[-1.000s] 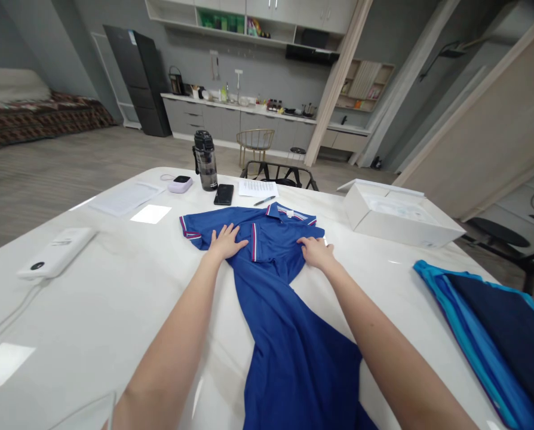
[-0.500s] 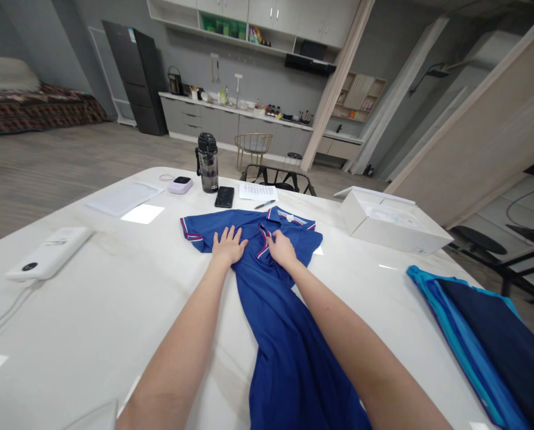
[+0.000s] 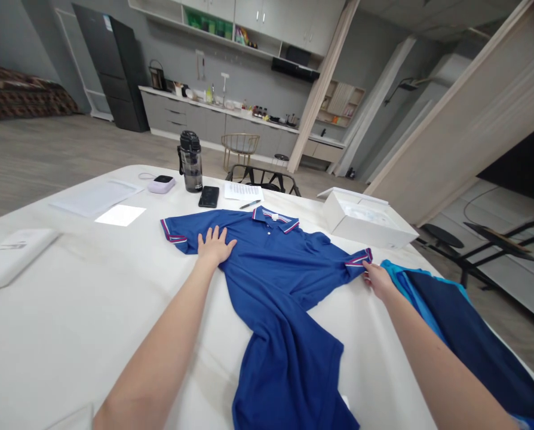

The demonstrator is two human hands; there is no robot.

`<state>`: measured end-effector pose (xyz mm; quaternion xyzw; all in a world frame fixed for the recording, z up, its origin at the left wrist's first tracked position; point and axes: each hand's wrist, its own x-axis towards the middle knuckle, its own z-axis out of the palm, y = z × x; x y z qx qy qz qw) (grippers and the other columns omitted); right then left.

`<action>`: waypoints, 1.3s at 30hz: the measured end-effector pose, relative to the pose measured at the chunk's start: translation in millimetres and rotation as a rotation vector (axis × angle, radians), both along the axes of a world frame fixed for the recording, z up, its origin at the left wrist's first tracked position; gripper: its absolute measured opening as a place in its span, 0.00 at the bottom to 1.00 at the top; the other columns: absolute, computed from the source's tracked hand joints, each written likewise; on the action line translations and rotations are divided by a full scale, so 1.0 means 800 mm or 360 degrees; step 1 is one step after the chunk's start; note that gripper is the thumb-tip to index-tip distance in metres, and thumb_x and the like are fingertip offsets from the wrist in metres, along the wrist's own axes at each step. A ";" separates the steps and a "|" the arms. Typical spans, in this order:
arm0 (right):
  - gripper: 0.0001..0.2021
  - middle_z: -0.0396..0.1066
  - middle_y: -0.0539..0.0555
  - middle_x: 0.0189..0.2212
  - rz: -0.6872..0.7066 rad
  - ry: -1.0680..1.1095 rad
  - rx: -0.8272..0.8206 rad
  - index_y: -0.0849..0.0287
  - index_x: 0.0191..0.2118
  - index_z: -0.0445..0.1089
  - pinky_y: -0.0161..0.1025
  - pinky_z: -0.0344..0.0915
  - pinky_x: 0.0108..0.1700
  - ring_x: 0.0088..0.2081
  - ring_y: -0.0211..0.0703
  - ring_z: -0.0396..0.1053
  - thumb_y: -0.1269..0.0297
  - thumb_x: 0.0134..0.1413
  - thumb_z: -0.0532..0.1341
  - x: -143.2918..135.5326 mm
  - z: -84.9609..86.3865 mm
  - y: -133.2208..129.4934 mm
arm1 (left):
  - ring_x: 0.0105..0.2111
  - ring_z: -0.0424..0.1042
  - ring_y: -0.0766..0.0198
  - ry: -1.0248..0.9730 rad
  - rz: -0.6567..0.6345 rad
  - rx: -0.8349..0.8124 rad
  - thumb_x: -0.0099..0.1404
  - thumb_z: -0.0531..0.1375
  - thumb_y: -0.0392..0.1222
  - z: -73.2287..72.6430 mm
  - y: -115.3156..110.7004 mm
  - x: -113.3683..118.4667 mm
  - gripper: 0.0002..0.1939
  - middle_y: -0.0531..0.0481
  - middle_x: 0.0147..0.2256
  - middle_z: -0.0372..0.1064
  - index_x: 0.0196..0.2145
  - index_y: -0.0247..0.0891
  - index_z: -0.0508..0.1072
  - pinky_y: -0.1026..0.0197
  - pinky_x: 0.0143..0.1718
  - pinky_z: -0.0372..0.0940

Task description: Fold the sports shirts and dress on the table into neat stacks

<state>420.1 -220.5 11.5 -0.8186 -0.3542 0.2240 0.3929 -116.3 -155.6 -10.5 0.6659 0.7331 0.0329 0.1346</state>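
Note:
A blue polo shirt (image 3: 271, 269) lies across the white table, its collar at the far side and its lower part bunched and twisted toward me. My left hand (image 3: 215, 246) rests flat on the shirt near the left sleeve, fingers spread. At the right, my right hand (image 3: 378, 279) pinches the striped cuff of the right sleeve (image 3: 359, 260), which is stretched out sideways. The left sleeve cuff (image 3: 174, 233) has the same red and white stripes.
Behind the shirt stand a dark bottle (image 3: 190, 162), a black phone (image 3: 208, 197), a printed paper (image 3: 244, 192) and a pen (image 3: 250, 204). An open white box (image 3: 368, 221) is at the back right, folded blue clothes (image 3: 446, 310) at the right, a white device (image 3: 14, 254) at the left.
My right hand has moved right, drawing the sleeve from the shirt's middle out to the side. The chest and collar are now spread wider. My left hand stays on the shirt. The view has shifted slightly right.

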 end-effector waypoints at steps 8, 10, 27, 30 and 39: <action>0.09 0.74 0.69 0.33 -0.0189 -0.0486 -0.0323 0.61 0.32 0.74 0.58 0.67 0.48 0.48 0.70 0.72 0.65 0.41 0.65 0.025 -0.002 0.007 | 0.72 0.31 0.38 0.0057 0.0118 -0.0195 0.65 0.43 0.72 0.021 -0.013 0.024 0.48 0.42 0.73 0.28 0.73 0.40 0.43 0.24 0.65 0.36; 0.16 0.73 0.73 0.43 -0.0225 -0.0623 -0.0388 0.62 0.42 0.75 0.60 0.66 0.49 0.51 0.71 0.70 0.65 0.42 0.65 0.017 0.004 0.003 | 0.72 0.31 0.36 0.0066 0.0147 -0.0243 0.64 0.45 0.73 0.025 -0.013 0.028 0.49 0.42 0.73 0.29 0.73 0.43 0.45 0.22 0.64 0.37; 0.33 0.43 0.56 0.73 0.1099 -0.1140 -0.0384 0.50 0.72 0.51 0.71 0.36 0.67 0.72 0.58 0.38 0.40 0.68 0.43 -0.261 -0.012 0.091 | 0.72 0.33 0.44 0.0088 -0.0283 0.0154 0.67 0.55 0.62 0.019 -0.003 0.025 0.44 0.43 0.73 0.32 0.73 0.44 0.46 0.30 0.67 0.36; 0.35 0.39 0.52 0.74 0.1104 -0.1115 -0.0500 0.44 0.73 0.47 0.72 0.31 0.67 0.73 0.59 0.34 0.36 0.67 0.40 -0.259 -0.018 0.112 | 0.72 0.36 0.48 0.0022 -0.0549 0.0161 0.67 0.57 0.59 0.015 0.009 0.020 0.38 0.46 0.73 0.38 0.70 0.48 0.55 0.34 0.68 0.36; 0.36 0.40 0.49 0.74 0.1154 -0.1157 -0.0444 0.39 0.73 0.45 0.76 0.29 0.65 0.73 0.58 0.34 0.33 0.65 0.38 -0.240 -0.026 0.164 | 0.72 0.41 0.46 0.0063 -0.0537 0.0083 0.72 0.39 0.64 0.002 0.087 0.086 0.34 0.47 0.73 0.41 0.71 0.51 0.53 0.31 0.67 0.38</action>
